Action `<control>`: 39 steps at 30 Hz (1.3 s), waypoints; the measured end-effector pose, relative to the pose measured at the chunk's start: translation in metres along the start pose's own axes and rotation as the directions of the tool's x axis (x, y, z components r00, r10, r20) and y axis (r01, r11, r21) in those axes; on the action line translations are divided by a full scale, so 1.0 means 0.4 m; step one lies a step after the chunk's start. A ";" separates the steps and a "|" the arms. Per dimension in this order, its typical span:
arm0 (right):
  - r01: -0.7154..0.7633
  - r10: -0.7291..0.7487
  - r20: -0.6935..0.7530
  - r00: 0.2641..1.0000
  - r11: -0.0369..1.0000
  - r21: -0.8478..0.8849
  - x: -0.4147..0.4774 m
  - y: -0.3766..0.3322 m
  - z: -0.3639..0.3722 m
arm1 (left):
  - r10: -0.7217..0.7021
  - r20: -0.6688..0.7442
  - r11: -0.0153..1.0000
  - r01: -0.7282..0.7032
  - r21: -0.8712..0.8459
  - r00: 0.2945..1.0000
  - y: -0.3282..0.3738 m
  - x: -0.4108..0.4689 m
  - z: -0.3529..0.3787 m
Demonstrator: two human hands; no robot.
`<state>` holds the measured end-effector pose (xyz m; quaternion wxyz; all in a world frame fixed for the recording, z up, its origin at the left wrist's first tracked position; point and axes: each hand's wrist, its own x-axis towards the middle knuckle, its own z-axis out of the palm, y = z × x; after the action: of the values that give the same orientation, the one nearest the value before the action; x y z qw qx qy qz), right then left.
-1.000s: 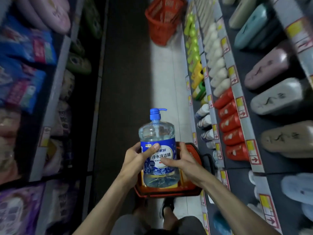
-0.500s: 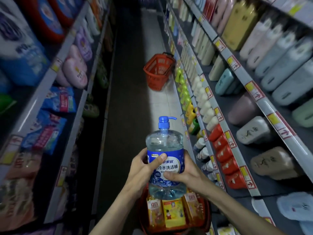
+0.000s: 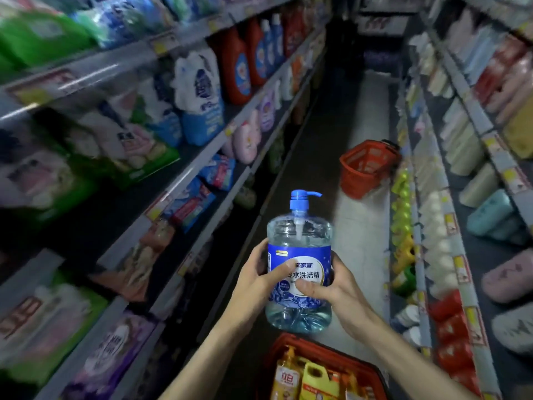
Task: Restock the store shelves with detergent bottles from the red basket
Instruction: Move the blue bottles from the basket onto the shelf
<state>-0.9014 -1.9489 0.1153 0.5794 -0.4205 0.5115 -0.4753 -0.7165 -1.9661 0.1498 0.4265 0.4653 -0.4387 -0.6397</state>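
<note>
I am holding a clear detergent bottle (image 3: pixel 300 272) upright in front of me, in the air over the aisle floor (image 3: pixel 360 243) and just above the near rim of the red basket (image 3: pixel 284 342) at my feet. My left hand (image 3: pixel 255 282) is wrapping the bottle's left side, its fingers curling round the back and the thumb pressing across the blue label. My right hand (image 3: pixel 340 294) is clamping the right side a little lower, its thumb lying on the label just under the left thumb, with its other fingers hidden behind the bottle. The blue pump (image 3: pixel 300 199) on top is pointing its spout to the right, and pale blue liquid is showing through the clear wall. In the basket below, yellow and orange bottles (image 3: pixel 315 376) are standing packed together. A second red basket (image 3: pixel 364 168) is sitting farther down the aisle, on the floor close against the right-hand shelves (image 3: pixel 458 246), which are carrying rows of green, white and red bottles. The left-hand shelves (image 3: pixel 184 174) are holding bags and pouches and, higher up, red and blue jugs, all of it blurred.
</note>
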 end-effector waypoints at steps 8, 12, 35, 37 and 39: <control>0.049 -0.034 0.358 0.933 0.998 -0.031 -0.071 -0.025 0.129 | 0.076 -0.308 0.996 -0.084 -0.013 0.948 -0.025 -0.281 -0.048; 0.104 -0.041 0.562 0.826 0.991 -0.082 -0.139 -0.047 0.265 | 0.153 -0.494 0.988 -0.147 0.050 0.856 0.002 -0.459 -0.100; 0.268 -0.124 0.985 0.122 0.959 0.088 -0.982 -0.051 1.073 | 0.379 -0.896 0.900 -0.319 0.298 0.231 0.013 -1.597 -0.374; 0.256 -0.122 0.989 0.087 0.962 0.096 -1.046 -0.045 1.121 | 0.381 -0.906 0.895 -0.322 0.310 0.184 0.012 -1.670 -0.387; 0.243 -0.118 0.992 0.054 0.965 0.102 -1.101 -0.043 1.169 | 0.387 -0.910 0.887 -0.330 0.324 0.148 0.015 -1.733 -0.401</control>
<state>-0.4505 -1.5197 0.2747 0.6869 -0.7167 -0.0519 -0.1083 -0.4194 -1.3328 0.2795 0.7302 0.6477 -0.1979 -0.0900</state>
